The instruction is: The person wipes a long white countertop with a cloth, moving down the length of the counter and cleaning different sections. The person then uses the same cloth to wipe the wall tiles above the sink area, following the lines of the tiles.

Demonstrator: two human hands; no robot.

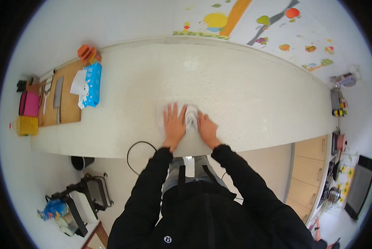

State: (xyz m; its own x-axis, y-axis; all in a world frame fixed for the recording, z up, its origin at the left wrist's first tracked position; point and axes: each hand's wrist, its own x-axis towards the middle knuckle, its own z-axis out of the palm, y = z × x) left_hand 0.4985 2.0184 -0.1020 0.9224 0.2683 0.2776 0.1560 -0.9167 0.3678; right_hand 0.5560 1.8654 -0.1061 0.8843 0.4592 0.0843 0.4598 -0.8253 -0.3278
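Note:
A crumpled white cloth (191, 115) lies on the pale speckled countertop (254, 93) in front of me, slightly blurred. My left hand (174, 126) rests flat, palm down, with its fingers spread over the cloth's left part. On the other side my right hand (208, 128) has its fingers curled on the cloth's right edge. Between the two hands the cloth bunches into folds. How much of it lies under my palms is hidden.
At the left stand a blue tissue pack (93, 84), a wooden cutting board (71, 109) with a cleaver (58, 91), and an oil bottle (27, 125). A black cable (128, 155) loops by the front edge. Another person's arm (317, 228) shows at lower right, near a metal pot (334, 194).

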